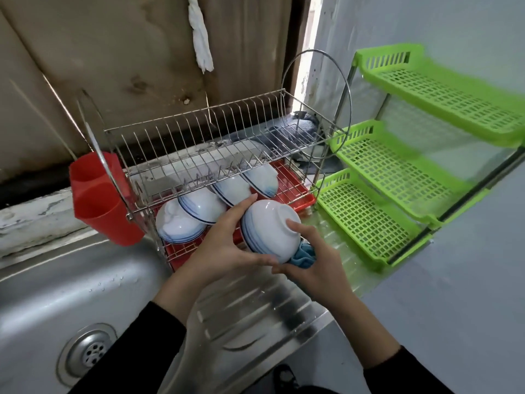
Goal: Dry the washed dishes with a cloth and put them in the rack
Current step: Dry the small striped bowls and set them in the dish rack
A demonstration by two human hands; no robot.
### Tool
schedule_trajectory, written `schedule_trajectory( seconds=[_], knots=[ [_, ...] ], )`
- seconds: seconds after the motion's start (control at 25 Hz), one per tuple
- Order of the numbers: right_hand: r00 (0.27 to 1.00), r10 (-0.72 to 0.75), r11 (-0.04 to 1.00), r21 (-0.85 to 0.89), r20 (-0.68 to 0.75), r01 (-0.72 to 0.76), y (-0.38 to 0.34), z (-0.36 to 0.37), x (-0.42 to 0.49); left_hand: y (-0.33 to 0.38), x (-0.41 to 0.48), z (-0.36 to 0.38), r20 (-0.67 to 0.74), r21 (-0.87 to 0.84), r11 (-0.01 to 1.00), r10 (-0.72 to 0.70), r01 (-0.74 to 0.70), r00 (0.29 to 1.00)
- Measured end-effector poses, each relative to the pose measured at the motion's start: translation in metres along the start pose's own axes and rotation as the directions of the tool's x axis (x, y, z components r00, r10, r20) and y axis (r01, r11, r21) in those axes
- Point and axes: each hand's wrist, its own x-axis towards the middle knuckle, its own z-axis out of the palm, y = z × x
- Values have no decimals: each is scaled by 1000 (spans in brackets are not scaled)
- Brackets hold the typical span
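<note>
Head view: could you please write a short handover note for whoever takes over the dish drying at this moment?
Left hand grips the bowl by its side, base turned up.
Right hand holds the blue cloth against the bowl's rim, thumb on the base.
Done: four bowls rest upturned in the lower tier of the rack.
Left: finish wiping this bowl and rack it, probably at the right end, where there seems to be room.

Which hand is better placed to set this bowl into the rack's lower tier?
Left. The left hand grips the bowl on the rack side; the right hand also holds the cloth.
</note>
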Motion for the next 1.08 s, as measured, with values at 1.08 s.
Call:
schedule_trajectory(
  seconds=[1.08],
  knots=[
    [962,258,952,-192,86,-238,75,-21,182,-16,96,36,-252,734,622,-122,272,960]
  ],
)
